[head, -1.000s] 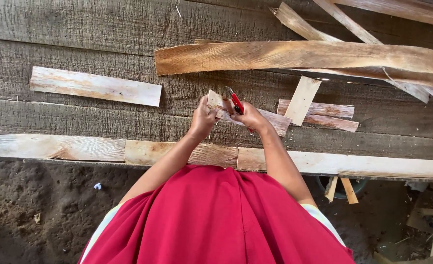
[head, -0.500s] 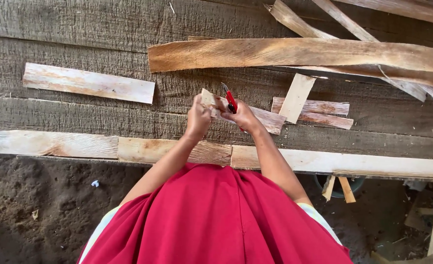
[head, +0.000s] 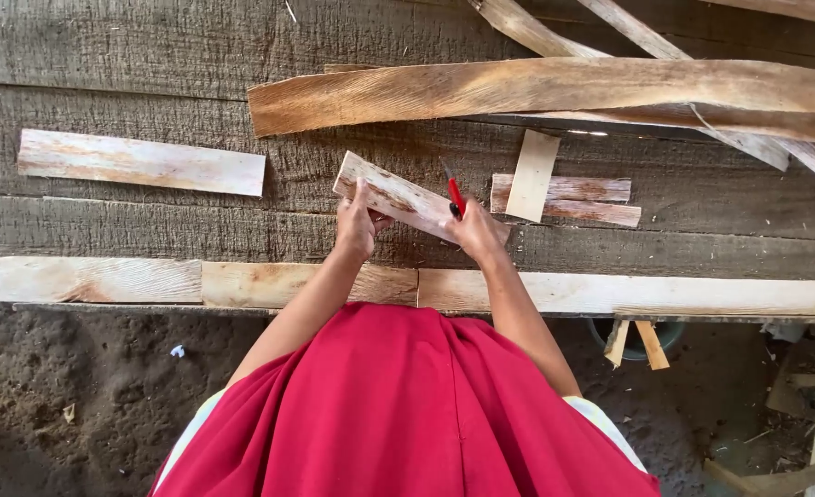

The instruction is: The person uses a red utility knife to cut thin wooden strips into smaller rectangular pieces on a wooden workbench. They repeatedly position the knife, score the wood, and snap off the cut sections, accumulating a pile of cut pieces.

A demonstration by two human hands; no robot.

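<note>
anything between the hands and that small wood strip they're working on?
No. Both hands are already on the strip: the left hand grips its near left end, and the right hand, holding a red-handled knife, is at its right end. Nothing visible lies between them. The other strips lie apart to the right.

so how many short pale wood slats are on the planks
5: one slat far left, one held by both hands, one upright across two stacked at right. More may be hidden.
</note>
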